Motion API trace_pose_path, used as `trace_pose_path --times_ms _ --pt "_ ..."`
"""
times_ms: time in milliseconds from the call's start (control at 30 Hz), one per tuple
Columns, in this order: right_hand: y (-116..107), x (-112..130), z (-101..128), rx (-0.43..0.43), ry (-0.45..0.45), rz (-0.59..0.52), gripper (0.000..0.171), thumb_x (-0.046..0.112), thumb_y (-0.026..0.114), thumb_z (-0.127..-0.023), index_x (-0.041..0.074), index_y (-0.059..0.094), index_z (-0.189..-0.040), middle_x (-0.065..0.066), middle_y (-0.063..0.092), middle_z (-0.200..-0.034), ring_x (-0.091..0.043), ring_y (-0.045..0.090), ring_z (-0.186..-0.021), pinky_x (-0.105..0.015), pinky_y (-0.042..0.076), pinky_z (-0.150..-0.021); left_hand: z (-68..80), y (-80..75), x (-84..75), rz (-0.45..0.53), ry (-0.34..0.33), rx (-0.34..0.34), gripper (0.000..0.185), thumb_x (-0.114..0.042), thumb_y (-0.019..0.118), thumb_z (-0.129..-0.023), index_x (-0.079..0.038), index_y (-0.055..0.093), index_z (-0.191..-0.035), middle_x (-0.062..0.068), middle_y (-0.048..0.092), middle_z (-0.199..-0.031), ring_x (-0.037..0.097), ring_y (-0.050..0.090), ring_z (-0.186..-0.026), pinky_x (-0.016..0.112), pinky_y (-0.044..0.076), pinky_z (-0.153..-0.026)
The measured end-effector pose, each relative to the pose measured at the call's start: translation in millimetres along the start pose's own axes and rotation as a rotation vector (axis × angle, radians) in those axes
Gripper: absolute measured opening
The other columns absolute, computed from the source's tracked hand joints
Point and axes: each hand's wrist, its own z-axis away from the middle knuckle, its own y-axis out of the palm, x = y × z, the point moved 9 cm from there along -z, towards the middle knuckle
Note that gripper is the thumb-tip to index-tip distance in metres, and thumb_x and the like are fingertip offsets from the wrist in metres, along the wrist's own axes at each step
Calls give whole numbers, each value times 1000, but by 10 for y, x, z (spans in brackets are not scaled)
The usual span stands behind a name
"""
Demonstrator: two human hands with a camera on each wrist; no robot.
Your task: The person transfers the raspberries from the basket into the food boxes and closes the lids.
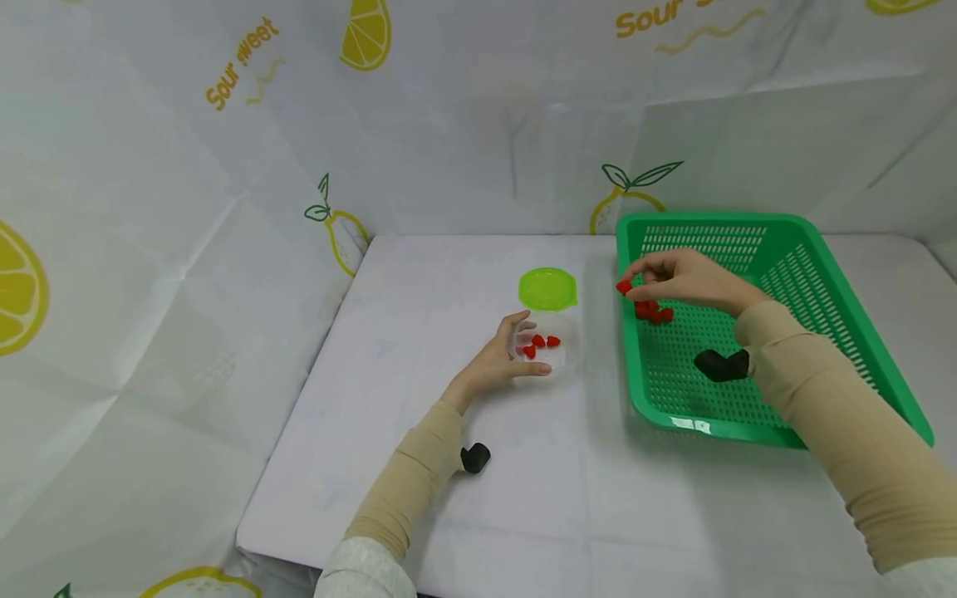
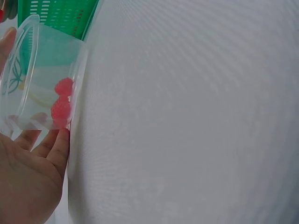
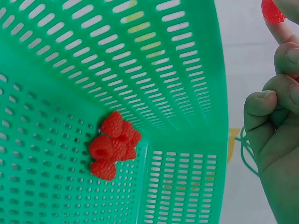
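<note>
My left hand [image 1: 491, 362] grips a small clear plastic tub [image 1: 566, 345], thumb on the near side and fingers behind. Three red raspberries [image 1: 538, 340] lie on the tub's bottom; the left wrist view shows raspberries [image 2: 61, 108] through its wall. Between thumb and forefinger, my right hand [image 1: 691, 278] pinches one raspberry [image 3: 272, 11] over the left rim of a green basket [image 1: 637, 365]. In the right wrist view its other fingers are curled. Several more raspberries [image 3: 112, 147] sit in a cluster on the basket floor, in a corner.
A bright green round lid [image 1: 548, 288] lies flat on the white table [image 1: 419, 332] just behind the tub. The slotted basket takes up the right side of the table. Lemon-printed sheeting [image 1: 478, 116] hangs behind and at the left.
</note>
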Motion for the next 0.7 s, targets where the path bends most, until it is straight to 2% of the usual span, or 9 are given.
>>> trace_pose_path --times_ms 200,400,533,700 --pt "50 63 -63 7 11 -6 32 39 69 -82 19 66 -107 -5 54 -72 -14 49 -64 -29 43 -65 11 -5 0 17 -7 2 100 -37 80 -71 -26 15 -147 -10 37 -145 10 37 -134 44 32 -108" --pt "110 178 -149 21 -7 -26 30 36 70 -82 16 65 -104 -3 47 -65 -11 41 -56 -32 40 -58 2 -9 -6 11 -5 1 97 -39 79 -71 -34 16 -145 -10 37 -145 9 37 -133 43 33 -108" --pt "189 278 -219 52 -23 -22 31 36 70 -83 14 64 -103 -1 45 -64 -12 38 -55 -30 37 -55 1 -6 -8 13 -7 6 97 -39 79 -72 -34 15 -145 -10 36 -146 9 37 -134 43 34 -107" --pt "276 395 -299 82 -50 -24 28 34 69 -83 16 65 -104 -2 47 -67 -12 36 -54 -29 37 -55 1 1 -10 16 -31 17 97 -38 78 -73 -33 14 -146 -10 35 -146 11 35 -135 44 33 -108"
